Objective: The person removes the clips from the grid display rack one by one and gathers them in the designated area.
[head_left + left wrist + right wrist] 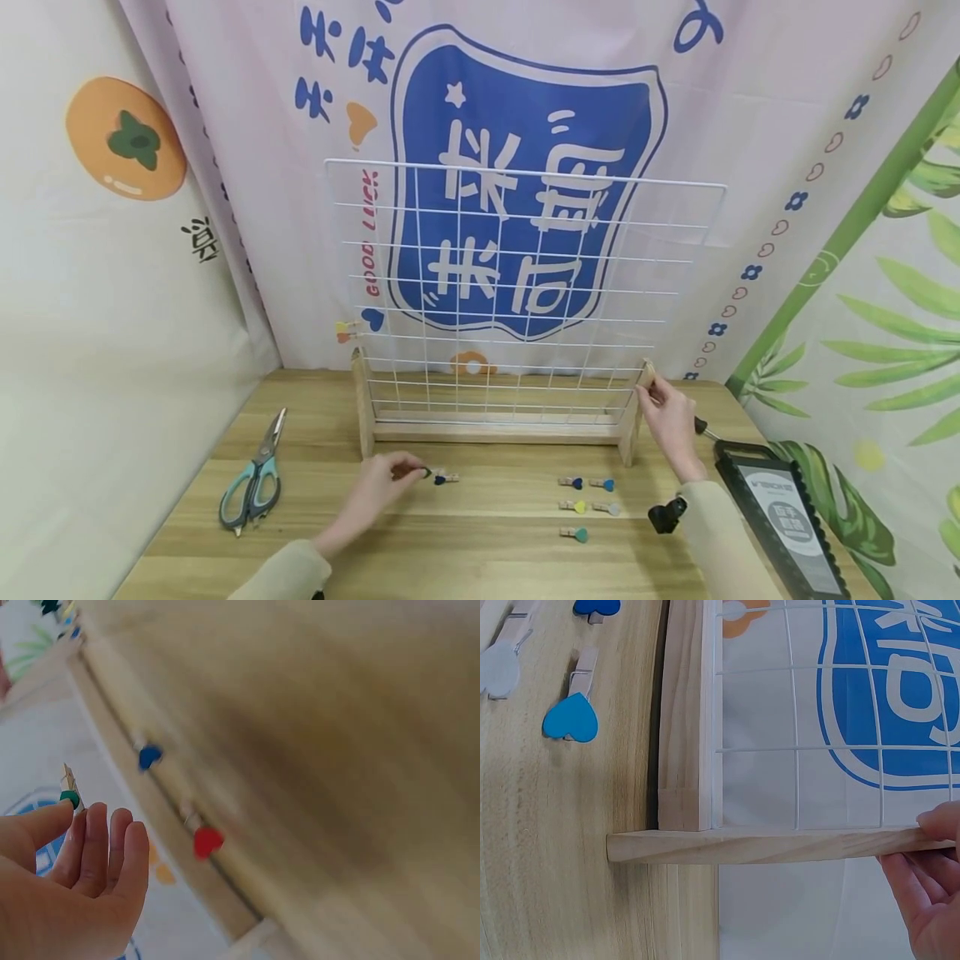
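My left hand (377,492) is low over the table, pinching a small wooden clothespin (68,780) with a green decoration between thumb and fingertips. Just beside it in the head view lies a clothespin with a dark blue heart (442,479). The left wrist view also has a clothespin with a red heart (208,841). My right hand (670,417) grips the right wooden upright (780,846) of the stand, thumb on one side and fingers on the other. A white wire grid (501,258) stands upright in this wooden stand.
Several heart clothespins (576,507) lie in front of the stand at right. Yellow and orange clips (345,332) hang on the grid's left edge. Scissors (258,479) lie at left; a black-framed case (783,508) is at right. A printed curtain (300,208) hangs behind.
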Demonstrator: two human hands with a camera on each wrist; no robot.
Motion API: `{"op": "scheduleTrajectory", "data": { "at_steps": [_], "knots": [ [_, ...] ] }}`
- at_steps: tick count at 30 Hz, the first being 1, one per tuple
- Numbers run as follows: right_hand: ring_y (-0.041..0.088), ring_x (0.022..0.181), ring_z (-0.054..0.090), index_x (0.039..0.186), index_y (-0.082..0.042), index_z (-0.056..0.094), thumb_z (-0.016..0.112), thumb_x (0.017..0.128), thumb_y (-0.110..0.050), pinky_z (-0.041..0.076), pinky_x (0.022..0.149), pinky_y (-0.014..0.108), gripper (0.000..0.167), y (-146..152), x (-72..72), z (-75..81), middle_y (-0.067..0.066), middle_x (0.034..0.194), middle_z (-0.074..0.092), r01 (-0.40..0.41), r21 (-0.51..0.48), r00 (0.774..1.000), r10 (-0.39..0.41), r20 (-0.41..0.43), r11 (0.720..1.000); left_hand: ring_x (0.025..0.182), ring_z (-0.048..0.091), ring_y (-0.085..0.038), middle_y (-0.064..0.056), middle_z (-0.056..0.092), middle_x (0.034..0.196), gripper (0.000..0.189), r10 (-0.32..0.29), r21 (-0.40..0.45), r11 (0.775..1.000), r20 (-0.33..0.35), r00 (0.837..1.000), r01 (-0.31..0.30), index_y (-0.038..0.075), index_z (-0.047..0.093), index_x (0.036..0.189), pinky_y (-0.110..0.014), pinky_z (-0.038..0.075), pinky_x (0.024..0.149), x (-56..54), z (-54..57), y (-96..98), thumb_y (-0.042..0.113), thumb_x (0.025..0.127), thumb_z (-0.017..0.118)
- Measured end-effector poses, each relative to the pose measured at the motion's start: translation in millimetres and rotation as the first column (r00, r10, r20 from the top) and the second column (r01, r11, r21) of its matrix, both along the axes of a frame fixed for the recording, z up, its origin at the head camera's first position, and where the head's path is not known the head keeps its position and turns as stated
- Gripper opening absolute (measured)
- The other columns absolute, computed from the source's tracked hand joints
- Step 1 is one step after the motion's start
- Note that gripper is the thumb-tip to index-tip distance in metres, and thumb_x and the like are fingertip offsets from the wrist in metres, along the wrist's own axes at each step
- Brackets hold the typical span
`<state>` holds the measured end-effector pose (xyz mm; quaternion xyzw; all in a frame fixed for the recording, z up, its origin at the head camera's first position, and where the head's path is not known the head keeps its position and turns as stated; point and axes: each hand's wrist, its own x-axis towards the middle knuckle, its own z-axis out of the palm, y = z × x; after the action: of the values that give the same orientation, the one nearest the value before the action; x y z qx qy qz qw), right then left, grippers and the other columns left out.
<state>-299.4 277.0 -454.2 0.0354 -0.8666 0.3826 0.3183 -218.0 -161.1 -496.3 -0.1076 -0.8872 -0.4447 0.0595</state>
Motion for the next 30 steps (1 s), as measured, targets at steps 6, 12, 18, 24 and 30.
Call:
{"op": "scheduleTrajectory", "data": {
  "at_steps": [6, 12, 18, 24, 30],
  "knots": [
    [0.047, 0.092, 0.071, 0.111, 0.012, 0.067, 0.064, 0.093, -0.001, 0.059, 0.076, 0.051, 0.022, 0.3, -1.0, -0.2, 0.035, 0.102, 0.070, 0.002, 0.012, 1.000, -0.001, -0.019, 1.000, 0.067, 0.062, -0.003, -0.005, 0.075, 0.081, 0.006, -0.051, -0.046, 0.998, -0.016, 0.999, 0.050, 0.003, 0.074, 0.090, -0.014, 0.051, 0.062, 5.5, -17.0, 12.3, 0.005, 0.085, 0.073],
    [0.047, 0.092, 0.071, 0.110, 0.012, 0.067, 0.064, 0.093, -0.001, 0.059, 0.076, 0.051, 0.022, 0.1, -1.4, -0.3, 0.034, 0.102, 0.070, 0.003, 0.014, 1.000, -0.002, -0.023, 1.000, 0.064, 0.057, 0.001, -0.001, 0.073, 0.076, 0.005, -0.059, -0.138, 0.989, -0.097, 0.994, 0.045, 0.004, 0.074, 0.084, -0.013, 0.048, 0.057, 4.5, -28.0, 19.4, 0.007, 0.082, 0.077],
    [0.047, 0.094, 0.071, 0.114, 0.012, 0.066, 0.063, 0.093, 0.000, 0.058, 0.078, 0.049, 0.024, -0.6, -0.4, 1.2, 0.035, 0.105, 0.069, -0.009, 0.004, 1.000, 0.009, -0.008, 1.000, 0.063, 0.058, 0.002, 0.000, 0.074, 0.075, 0.004, -0.077, -0.237, 0.971, -0.162, 0.984, 0.037, 0.008, 0.075, 0.081, -0.012, 0.047, 0.056, 2.7, -35.0, 21.5, 0.008, 0.081, 0.079],
    [0.047, 0.094, 0.071, 0.110, 0.011, 0.067, 0.063, 0.094, -0.001, 0.059, 0.078, 0.049, 0.021, -0.9, -0.2, 0.9, 0.034, 0.103, 0.070, -0.004, 0.006, 1.000, 0.004, -0.002, 1.000, 0.062, 0.056, 0.002, 0.002, 0.073, 0.074, 0.008, -0.105, -0.261, 0.964, -0.197, 0.975, 0.051, 0.011, 0.075, 0.078, -0.012, 0.046, 0.055, 3.6, -37.6, 22.2, 0.004, 0.078, 0.080],
    [0.047, 0.093, 0.071, 0.110, 0.010, 0.067, 0.063, 0.094, -0.002, 0.059, 0.077, 0.049, 0.021, -0.7, -0.4, -0.6, 0.034, 0.103, 0.070, -0.001, 0.008, 1.000, 0.001, 0.000, 1.000, 0.064, 0.060, -0.001, 0.001, 0.074, 0.074, 0.008, -0.117, -0.285, 0.957, -0.215, 0.970, 0.052, 0.010, 0.076, 0.077, -0.013, 0.048, 0.057, 4.0, -37.8, 23.2, 0.003, 0.077, 0.081]
  ]
}}
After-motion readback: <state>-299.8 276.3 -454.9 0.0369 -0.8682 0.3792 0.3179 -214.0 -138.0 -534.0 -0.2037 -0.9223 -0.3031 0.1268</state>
